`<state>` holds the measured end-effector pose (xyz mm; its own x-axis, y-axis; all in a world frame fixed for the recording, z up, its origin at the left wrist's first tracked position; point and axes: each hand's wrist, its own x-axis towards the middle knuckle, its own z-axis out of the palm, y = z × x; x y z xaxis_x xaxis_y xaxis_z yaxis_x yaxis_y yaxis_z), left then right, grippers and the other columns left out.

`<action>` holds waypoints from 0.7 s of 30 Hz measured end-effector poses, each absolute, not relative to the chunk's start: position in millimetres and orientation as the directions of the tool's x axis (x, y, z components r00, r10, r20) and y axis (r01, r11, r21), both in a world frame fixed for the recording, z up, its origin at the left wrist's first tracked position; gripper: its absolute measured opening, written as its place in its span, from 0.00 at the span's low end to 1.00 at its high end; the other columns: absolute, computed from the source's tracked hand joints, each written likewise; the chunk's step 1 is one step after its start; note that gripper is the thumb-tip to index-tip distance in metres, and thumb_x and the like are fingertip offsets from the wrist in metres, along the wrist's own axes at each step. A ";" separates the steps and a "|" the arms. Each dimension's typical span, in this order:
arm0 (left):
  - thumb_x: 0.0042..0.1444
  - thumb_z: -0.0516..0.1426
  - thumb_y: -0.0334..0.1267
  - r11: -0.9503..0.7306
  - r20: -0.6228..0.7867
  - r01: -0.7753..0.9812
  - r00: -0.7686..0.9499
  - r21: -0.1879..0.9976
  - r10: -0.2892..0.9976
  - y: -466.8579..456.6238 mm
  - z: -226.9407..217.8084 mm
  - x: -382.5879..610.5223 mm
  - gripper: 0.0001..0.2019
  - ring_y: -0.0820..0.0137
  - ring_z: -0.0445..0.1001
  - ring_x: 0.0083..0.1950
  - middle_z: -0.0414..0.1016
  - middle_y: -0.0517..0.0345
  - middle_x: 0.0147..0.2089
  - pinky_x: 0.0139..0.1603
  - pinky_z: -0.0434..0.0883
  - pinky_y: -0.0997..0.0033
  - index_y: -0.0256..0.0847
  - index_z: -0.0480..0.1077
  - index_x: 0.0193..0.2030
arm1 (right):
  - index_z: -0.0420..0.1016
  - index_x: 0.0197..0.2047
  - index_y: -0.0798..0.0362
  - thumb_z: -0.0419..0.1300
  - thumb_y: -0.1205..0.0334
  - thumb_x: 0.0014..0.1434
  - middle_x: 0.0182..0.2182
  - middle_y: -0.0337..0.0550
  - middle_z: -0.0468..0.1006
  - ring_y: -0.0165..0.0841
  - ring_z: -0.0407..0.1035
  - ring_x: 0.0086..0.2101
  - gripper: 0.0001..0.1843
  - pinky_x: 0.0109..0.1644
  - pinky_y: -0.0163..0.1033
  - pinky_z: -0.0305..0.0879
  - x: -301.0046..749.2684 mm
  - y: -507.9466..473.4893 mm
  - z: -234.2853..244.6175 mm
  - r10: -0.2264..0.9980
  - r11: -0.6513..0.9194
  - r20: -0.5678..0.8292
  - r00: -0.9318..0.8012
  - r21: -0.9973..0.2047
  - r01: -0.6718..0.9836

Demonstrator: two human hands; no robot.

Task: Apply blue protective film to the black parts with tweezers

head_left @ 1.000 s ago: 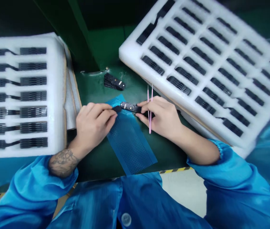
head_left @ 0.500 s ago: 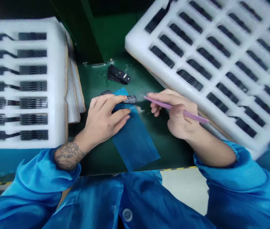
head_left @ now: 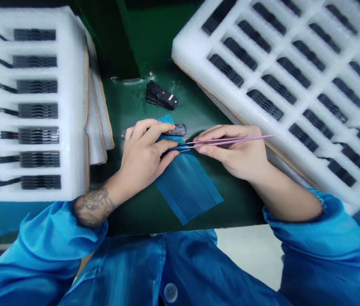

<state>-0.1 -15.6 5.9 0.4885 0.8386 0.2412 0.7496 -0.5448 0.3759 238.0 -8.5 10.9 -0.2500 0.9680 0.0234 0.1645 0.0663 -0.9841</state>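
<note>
My left hand (head_left: 144, 155) presses fingers down on a small black part (head_left: 177, 129) and on the upper end of a blue perforated sheet (head_left: 188, 187) lying on the green bench. My right hand (head_left: 234, 151) pinches pink tweezers (head_left: 231, 140) held almost level, their tips pointing left and touching the blue sheet close to my left fingertips. Both arms wear blue sleeves.
A white foam tray (head_left: 71, 106) with black parts in slots stands at the left. A larger white foam tray (head_left: 192, 51) of black parts lies tilted at the right. A small stack of black parts (head_left: 161, 95) rests on the bench behind my hands.
My right hand let go of the black part, turned the tweezers from upright to level and brought their tips to the blue sheet. My left hand stayed on the part.
</note>
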 end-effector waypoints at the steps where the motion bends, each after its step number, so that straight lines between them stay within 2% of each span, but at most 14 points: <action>1: 0.64 0.61 0.43 -0.529 0.233 0.751 0.475 0.395 0.849 -15.0 6.0 0.5 0.07 0.55 0.68 0.61 0.76 0.56 0.59 0.57 0.64 0.50 0.48 0.81 0.44 | 0.85 0.37 0.48 0.75 0.60 0.51 0.35 0.40 0.86 0.34 0.81 0.35 0.09 0.40 0.38 0.77 237.3 -8.8 10.2 0.973 0.062 0.016 -0.230 -0.979 0.192; 5: 0.62 0.63 0.42 -0.497 0.205 0.743 0.456 0.448 0.866 -13.3 6.1 1.6 0.05 0.56 0.67 0.60 0.77 0.57 0.58 0.58 0.64 0.49 0.48 0.81 0.41 | 0.85 0.36 0.49 0.75 0.59 0.52 0.32 0.40 0.86 0.33 0.80 0.30 0.08 0.33 0.37 0.75 233.7 -9.9 8.7 0.980 0.079 0.028 -0.195 -0.963 0.257; 11: 0.63 0.62 0.42 -0.504 0.220 0.728 0.456 0.466 0.862 -14.4 5.6 1.5 0.05 0.57 0.68 0.59 0.77 0.58 0.57 0.57 0.65 0.49 0.47 0.80 0.39 | 0.85 0.35 0.49 0.74 0.62 0.53 0.32 0.39 0.87 0.33 0.81 0.32 0.05 0.35 0.36 0.77 229.6 -10.0 12.1 0.977 0.101 0.046 -0.210 -0.960 0.263; 21: 0.63 0.62 0.42 -0.516 0.236 0.724 0.460 0.458 0.856 -14.3 3.8 0.6 0.06 0.57 0.68 0.59 0.77 0.58 0.57 0.57 0.64 0.49 0.47 0.80 0.39 | 0.86 0.36 0.48 0.75 0.60 0.53 0.34 0.41 0.87 0.36 0.81 0.34 0.06 0.38 0.39 0.77 230.2 -11.5 10.8 0.976 0.092 0.038 -0.215 -0.965 0.246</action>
<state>0.6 -14.3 3.8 0.4600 0.8559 0.2364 0.7241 -0.5157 0.4579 230.2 -11.5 10.8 -0.2151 0.9759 0.0379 0.2458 0.0917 -0.9650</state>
